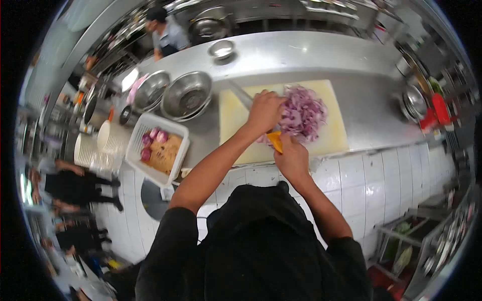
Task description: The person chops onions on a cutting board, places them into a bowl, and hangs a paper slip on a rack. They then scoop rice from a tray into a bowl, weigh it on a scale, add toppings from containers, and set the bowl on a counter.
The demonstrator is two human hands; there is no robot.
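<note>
My right hand (292,156) is closed around the yellow-orange handle of a knife (275,140) near the front edge of a pale cutting board (231,145). A grey blade slants up and left, in line with the handle, passing beneath my left hand (266,111). The fingers of that hand are bent over the blade, and their tips are partly hidden. Just right of both hands lies a heap of sliced red onion (304,113). A few more slices sit between the hands, partly covered by them.
Left of the board are metal bowls (188,94) and a white basket (131,150) with several red onions (153,136). A small bowl (221,49) stands at the back. Red-handled items (441,109) and stacked bowls (414,103) are at right. Other people (168,35) stand across the counter and at left.
</note>
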